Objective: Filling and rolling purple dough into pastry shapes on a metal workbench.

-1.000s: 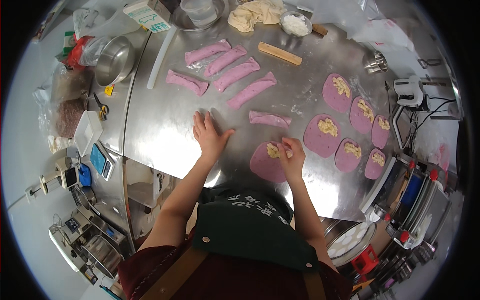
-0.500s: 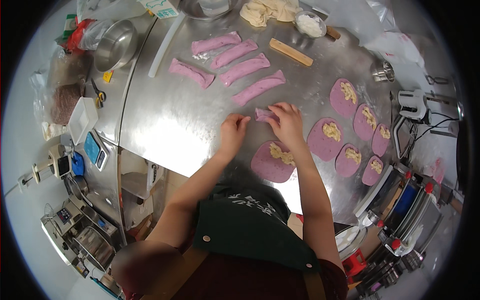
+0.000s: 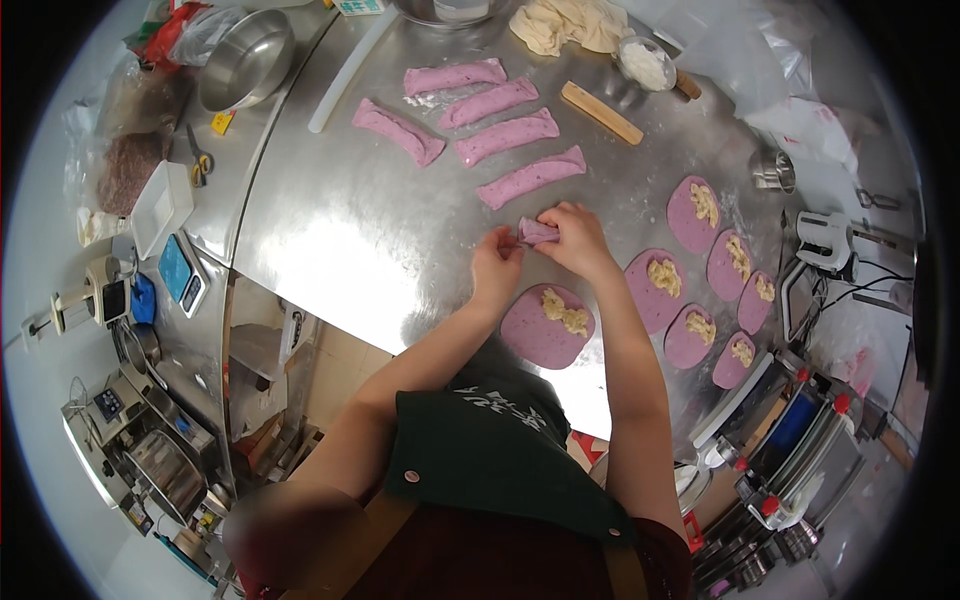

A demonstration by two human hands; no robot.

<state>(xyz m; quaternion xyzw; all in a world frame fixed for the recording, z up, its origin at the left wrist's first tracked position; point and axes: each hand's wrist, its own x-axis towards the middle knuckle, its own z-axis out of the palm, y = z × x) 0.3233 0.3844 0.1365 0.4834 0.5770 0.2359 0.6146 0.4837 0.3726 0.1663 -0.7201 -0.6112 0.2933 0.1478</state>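
Note:
A small purple dough roll (image 3: 538, 231) is held just above the steel table, my right hand (image 3: 580, 240) closed around its right end. The fingertips of my left hand (image 3: 497, 268) pinch at its left end. Closest to my body lies a flat purple dough round (image 3: 540, 350) topped with lumpy pale yellow filling. More flat dough pieces (image 3: 690, 228) with the same filling lie to the right, several in all. Beyond my hands several finished-looking purple dough logs (image 3: 531, 178) rest on the table, their long seams or creases partly visible.
A flat wooden bar (image 3: 602, 113), a bowl of white powder (image 3: 648, 64) and a cream cloth (image 3: 570, 25) are at the far side. A long white rod (image 3: 350, 70) lies far left. Beyond the table seam sit a steel bowl (image 3: 247, 62), scissors (image 3: 200, 163) and a scale (image 3: 183, 270).
My left hand has moved right and in to the end of the dough roll, from which it was apart. My right hand still holds the roll. The whole view has shifted slightly.

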